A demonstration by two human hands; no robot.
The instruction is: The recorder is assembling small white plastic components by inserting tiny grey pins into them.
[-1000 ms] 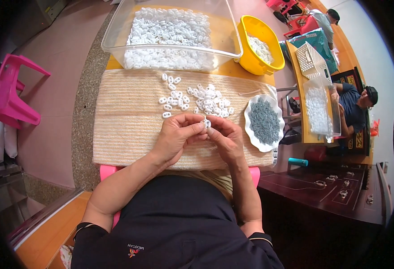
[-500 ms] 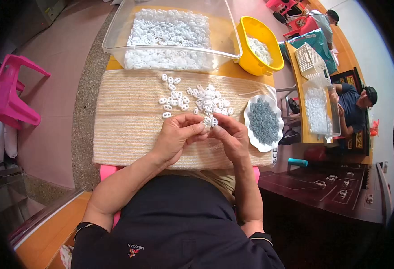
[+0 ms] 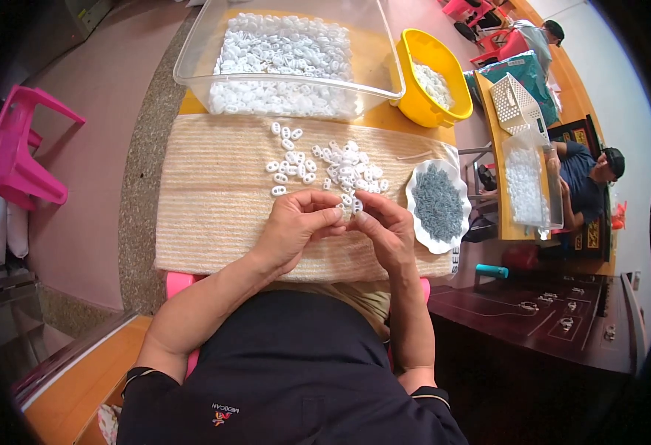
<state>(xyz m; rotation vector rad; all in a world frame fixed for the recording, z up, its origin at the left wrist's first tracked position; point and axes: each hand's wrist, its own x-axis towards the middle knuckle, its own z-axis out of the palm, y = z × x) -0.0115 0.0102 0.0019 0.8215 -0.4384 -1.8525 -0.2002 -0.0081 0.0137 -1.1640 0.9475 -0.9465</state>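
My left hand (image 3: 292,226) and my right hand (image 3: 387,231) meet over a cream striped towel (image 3: 207,222), fingertips pinched close together. Between the right thumb and fingers is a small white oval plastic piece with holes (image 3: 357,206). My left fingers pinch another small white piece, mostly covered by the fingertips. Just beyond the hands lies a loose pile of similar white pieces (image 3: 351,167), and left of it a looser group (image 3: 291,167). Right of my right hand, a white scalloped plate (image 3: 444,248) holds many tiny grey parts (image 3: 438,204), too small to make out.
Beyond the towel stand a clear plastic bin (image 3: 377,89) of white pieces and a yellow basin (image 3: 423,115) with more. At right, a co-worker (image 3: 583,174) sits by another table with a clear bin and a white basket (image 3: 514,104). A pink stool (image 3: 32,167) stands left.
Both hands stay over the same spot with slight finger movement. The white piece in my right fingers has turned a little. The whole view has shifted slightly.
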